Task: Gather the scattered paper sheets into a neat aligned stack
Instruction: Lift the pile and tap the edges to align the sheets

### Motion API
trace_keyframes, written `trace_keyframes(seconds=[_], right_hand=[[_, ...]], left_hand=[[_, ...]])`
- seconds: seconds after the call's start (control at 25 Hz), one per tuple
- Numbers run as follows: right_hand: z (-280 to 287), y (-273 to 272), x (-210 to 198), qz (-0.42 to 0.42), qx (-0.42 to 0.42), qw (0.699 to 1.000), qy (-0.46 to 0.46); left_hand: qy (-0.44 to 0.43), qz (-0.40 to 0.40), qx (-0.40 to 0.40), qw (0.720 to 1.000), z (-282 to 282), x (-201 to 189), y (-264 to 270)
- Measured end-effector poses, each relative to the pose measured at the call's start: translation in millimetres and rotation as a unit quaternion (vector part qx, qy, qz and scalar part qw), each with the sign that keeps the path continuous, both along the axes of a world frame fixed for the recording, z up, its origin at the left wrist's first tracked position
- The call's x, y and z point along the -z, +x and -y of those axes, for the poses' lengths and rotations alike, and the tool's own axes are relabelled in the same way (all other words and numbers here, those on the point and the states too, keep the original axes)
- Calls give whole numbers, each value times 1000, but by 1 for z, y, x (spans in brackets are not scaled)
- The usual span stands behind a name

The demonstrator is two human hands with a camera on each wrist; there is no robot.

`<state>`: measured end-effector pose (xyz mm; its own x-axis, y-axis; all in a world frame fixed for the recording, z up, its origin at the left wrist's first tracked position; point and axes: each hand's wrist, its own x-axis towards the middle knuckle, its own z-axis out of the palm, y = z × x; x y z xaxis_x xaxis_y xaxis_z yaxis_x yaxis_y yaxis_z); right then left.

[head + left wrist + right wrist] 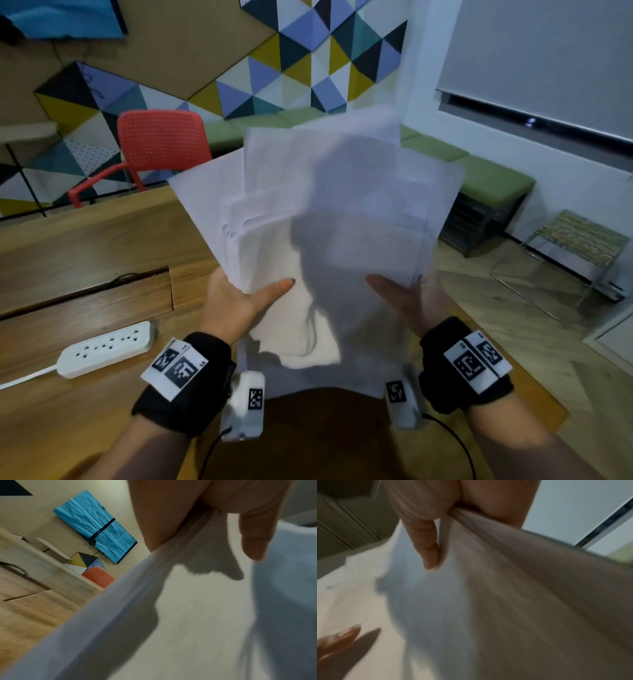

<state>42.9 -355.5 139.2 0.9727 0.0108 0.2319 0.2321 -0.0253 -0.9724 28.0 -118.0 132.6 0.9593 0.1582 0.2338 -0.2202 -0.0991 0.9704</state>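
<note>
A loose bundle of white paper sheets [318, 212] is held up in the air above the wooden table [85, 246], its edges fanned and uneven. My left hand [246, 301] grips the bundle's left edge, thumb lying on the front sheet. My right hand [400, 301] grips the right edge the same way. In the left wrist view the paper sheets [197, 615] are pinched between thumb and fingers [254, 534]. The right wrist view shows the paper sheets [505, 601] clamped under the thumb, and my left hand's thumb [337, 642] at lower left. All views are blurred.
A white power strip [106, 347] lies on the table at the left, near a cable slot [85, 294]. A red chair [157, 144] stands behind the table. A green bench [479, 171] and a small stool [579, 240] are on the right.
</note>
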Motion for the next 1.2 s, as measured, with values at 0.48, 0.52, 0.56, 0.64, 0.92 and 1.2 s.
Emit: trace_keyframes(seconds=[0.48, 0.52, 0.56, 0.64, 0.92, 1.2], right_hand=[[-10, -13, -54, 238, 168, 957, -6], [-14, -15, -69, 316, 200, 924, -77], [-19, -18, -82, 381, 229, 884, -148], [-26, -19, -102, 452, 257, 813, -263], [-44, -27, -89, 332, 207, 749, -535], [-38, -15, -119, 325, 204, 724, -573]], left_hand=[[0, -63, 65, 996, -14, -2, -5], [-3, -65, 77, 995, -15, -4, -6], [-10, -61, 88, 994, -15, -5, -7], [-23, -56, 104, 993, -16, -6, -9], [-35, -52, 149, 987, -18, -11, -12], [-20, -36, 151, 988, -18, -10, -12]])
